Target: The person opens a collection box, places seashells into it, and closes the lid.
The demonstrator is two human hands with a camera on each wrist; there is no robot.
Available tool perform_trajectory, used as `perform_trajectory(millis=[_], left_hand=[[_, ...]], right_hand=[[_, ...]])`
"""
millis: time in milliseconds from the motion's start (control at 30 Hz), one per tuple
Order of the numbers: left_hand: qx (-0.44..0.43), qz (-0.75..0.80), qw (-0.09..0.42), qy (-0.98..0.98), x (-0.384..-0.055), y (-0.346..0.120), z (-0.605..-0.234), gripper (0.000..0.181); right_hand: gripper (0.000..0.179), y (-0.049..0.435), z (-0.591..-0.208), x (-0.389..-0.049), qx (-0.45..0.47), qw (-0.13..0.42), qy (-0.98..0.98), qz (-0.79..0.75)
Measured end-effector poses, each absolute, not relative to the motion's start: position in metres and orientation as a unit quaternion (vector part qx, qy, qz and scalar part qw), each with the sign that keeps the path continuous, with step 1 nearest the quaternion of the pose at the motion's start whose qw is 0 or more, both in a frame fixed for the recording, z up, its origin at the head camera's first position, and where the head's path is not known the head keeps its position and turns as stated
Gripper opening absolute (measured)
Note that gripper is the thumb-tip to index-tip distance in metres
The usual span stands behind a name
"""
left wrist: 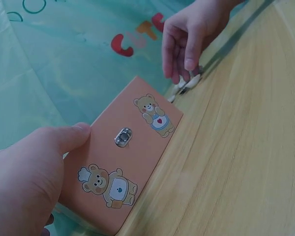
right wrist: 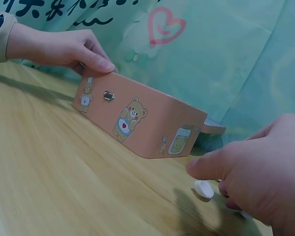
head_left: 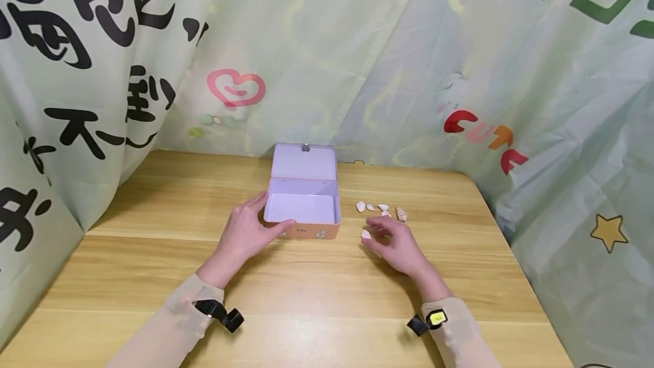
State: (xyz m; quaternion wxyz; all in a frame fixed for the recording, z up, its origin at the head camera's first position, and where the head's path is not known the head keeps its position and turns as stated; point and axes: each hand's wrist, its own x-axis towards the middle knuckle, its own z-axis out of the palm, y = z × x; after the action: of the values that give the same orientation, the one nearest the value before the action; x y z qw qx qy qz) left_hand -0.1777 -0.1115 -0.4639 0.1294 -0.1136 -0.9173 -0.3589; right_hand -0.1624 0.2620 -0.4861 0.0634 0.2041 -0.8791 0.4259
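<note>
An orange tin box with a lilac inside stands on the table, its hinged lid raised at the back. Bears and a metal catch decorate its front. My left hand grips the box's left front corner, thumb over the front wall and fingers along the left side. To the right of the box, my right hand hangs low over the table, thumb and fingers apart. A small white shell lies just under its fingertips. Several more shells, one a brownish spiral shell, lie beyond that hand.
The wooden table ends at a hanging printed cloth at the back and both sides. Black wrist devices are strapped over both sleeves.
</note>
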Motion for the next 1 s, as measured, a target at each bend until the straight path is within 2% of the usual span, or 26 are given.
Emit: perform_trajectory(millis=[267,600,1000], left_hand=[[-0.111,-0.357,0.126,-0.919,-0.178,-0.111,-0.466,0.102],[-0.12,-0.354,0.138,-0.917,-0.179,-0.112,-0.466,0.101],[-0.122,-0.358,0.137,-0.915,-0.18,-0.112,-0.466,0.102]], right_hand=[[0.042,0.263,-0.488,-0.163,0.229,0.078,-0.907,0.345],[0.032,0.258,-0.479,-0.163,0.223,0.027,-0.929,0.295],[0.021,0.259,-0.484,-0.166,0.221,0.003,-0.919,0.327]])
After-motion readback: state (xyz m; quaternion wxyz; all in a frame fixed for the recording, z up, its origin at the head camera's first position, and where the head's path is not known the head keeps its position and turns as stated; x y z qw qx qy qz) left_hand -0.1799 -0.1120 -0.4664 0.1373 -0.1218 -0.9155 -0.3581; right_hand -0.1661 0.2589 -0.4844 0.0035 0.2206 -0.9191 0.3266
